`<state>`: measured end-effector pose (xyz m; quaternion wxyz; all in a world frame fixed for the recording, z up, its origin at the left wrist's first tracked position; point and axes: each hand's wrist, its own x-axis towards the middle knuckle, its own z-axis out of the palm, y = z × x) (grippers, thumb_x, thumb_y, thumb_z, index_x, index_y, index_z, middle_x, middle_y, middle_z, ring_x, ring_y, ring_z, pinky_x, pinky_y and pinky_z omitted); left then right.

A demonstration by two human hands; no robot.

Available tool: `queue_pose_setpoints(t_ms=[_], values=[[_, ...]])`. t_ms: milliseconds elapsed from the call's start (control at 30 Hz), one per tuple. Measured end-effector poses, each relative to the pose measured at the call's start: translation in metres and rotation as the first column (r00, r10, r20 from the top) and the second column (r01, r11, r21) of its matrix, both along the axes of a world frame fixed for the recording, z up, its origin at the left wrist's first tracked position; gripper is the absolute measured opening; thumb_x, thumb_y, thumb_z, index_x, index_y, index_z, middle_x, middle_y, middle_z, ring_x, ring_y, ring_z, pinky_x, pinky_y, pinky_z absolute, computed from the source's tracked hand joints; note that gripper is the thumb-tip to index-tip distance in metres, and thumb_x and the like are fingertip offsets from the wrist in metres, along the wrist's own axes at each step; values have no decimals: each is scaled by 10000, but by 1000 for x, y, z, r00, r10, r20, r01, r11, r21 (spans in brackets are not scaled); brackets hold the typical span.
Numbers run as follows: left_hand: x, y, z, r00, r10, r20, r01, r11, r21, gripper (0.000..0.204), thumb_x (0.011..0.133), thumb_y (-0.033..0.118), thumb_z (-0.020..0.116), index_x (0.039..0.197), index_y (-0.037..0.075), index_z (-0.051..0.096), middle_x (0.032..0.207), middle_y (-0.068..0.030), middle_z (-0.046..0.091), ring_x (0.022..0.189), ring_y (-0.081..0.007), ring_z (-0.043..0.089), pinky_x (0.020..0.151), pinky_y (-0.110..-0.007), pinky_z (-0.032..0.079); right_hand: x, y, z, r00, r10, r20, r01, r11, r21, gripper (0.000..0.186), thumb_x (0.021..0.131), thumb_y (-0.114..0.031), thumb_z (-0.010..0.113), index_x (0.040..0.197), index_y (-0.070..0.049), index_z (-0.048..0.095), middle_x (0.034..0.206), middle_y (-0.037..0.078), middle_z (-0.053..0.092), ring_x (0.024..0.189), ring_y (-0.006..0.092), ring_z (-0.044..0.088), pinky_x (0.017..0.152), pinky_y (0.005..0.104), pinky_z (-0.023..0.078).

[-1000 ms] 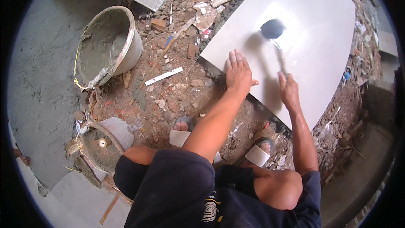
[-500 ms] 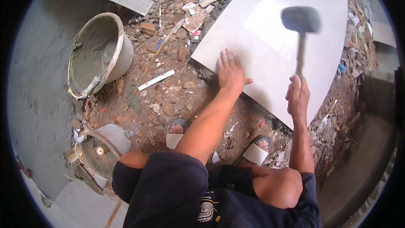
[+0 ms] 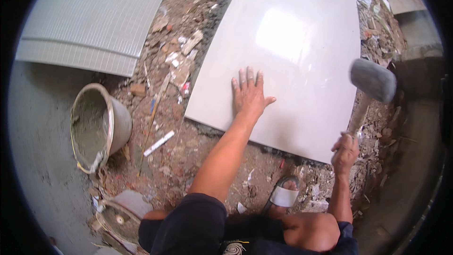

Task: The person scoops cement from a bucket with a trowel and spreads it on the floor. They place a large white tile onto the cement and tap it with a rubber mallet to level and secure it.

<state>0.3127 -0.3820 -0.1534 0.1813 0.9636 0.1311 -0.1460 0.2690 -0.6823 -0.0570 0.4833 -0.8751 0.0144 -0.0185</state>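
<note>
A large glossy off-white tile point(image 3: 311, 94) lies over the rubble bed, with a dark band of mortar along its near and left edges. My left hand point(image 3: 248, 94) rests on it, fingers spread, near the lower left. My right hand point(image 3: 345, 151) grips the handle of a mallet point(image 3: 372, 80); the dark grey head is held above the tile’s right edge.
Stacked tiles point(image 3: 89, 14) lie at upper left. A large mortar-coated bucket point(image 3: 120, 123) and a smaller one point(image 3: 127, 198) stand on the left beside grey cement. A white strip point(image 3: 158, 142) lies in rubble. A concrete edge point(image 3: 420, 127) runs along the right.
The view has shifted, showing more of the stacked tiles. The mallet has moved from over the tile’s middle to its right edge. My left hand stays spread on the tile.
</note>
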Motion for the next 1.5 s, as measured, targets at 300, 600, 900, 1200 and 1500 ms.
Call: queue_pose_setpoints(t_ms=[300, 600, 900, 1200, 1500], values=[[139, -14, -31, 971, -156, 183, 146, 987, 63, 855, 858, 739, 423, 1530, 230, 283, 1604, -139, 158, 1484, -359, 67, 1160, -605, 37, 54, -14, -67, 896, 20, -443, -137, 963, -234, 295, 1015, -333, 466, 908, -71, 549, 631, 11, 475, 540, 89, 443, 496, 253, 407], [172, 2, -29, 976, -94, 199, 77, 993, 93, 889, 821, 759, 460, 1525, 240, 297, 1594, -154, 181, 1482, -354, 83, 1148, -623, 17, 115, 16, -71, 808, -55, -587, 72, 997, 6, 432, 1023, -416, 417, 913, -23, 560, 583, 12, 473, 431, 90, 451, 399, 236, 376], [173, -5, -39, 971, -121, 206, 65, 963, 263, 824, 847, 697, 495, 1497, 208, 363, 1586, -179, 199, 1476, -365, 125, 1153, -611, 34, 59, -9, -63, 756, -260, -601, 388, 917, 92, 332, 1005, -343, 493, 900, -34, 550, 559, 13, 493, 433, 99, 474, 409, 257, 384], [201, -160, -38, 793, -521, 316, 519, 849, 98, 711, 888, 611, 480, 1487, 242, 378, 1589, -74, 242, 1478, -316, 144, 1169, -598, 46, 62, -68, -43, 895, -441, -69, 445, 869, 217, 292, 1004, -289, 491, 1038, -3, 540, 676, 46, 556, 599, 88, 541, 567, 253, 442], [210, -163, -20, 834, -500, 232, 506, 862, 36, 716, 865, 585, 534, 1471, 225, 407, 1570, -86, 289, 1468, -321, 184, 1160, -608, 70, 111, -89, -43, 860, -378, -343, 310, 921, -238, 316, 956, -276, 561, 1059, 22, 556, 868, 247, 650, 803, 393, 646, 736, 440, 493]])
